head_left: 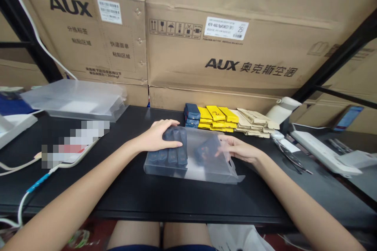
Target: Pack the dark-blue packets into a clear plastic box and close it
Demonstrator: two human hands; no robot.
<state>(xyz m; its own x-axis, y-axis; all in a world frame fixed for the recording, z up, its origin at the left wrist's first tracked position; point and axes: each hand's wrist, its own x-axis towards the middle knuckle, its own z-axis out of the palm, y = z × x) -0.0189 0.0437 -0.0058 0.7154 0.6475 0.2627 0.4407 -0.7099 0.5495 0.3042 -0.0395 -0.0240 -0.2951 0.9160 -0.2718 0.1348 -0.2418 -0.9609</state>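
A translucent plastic box (165, 170) lies flat on the black desk in front of me. Through its left half shows a row of several dark blue packets (173, 155), overlapping side by side. My left hand (160, 135) lies over the box's left back part, thumb across the top and fingers curled toward the far edge. At the right end, my right hand (234, 147) reaches into the box with its fingers closed on one dark blue packet (207, 150), which sits tilted inside. Some of the right fingers are blurred behind the plastic.
Behind the box stand stacks of dark blue packets (192, 113), yellow packets (216, 117) and beige packets (253, 120). More translucent boxes (79, 96) lie at left, near a phone-like object (79, 153) and cables. A white power strip (324, 153) is at right; large cartons (182, 55) line the back.
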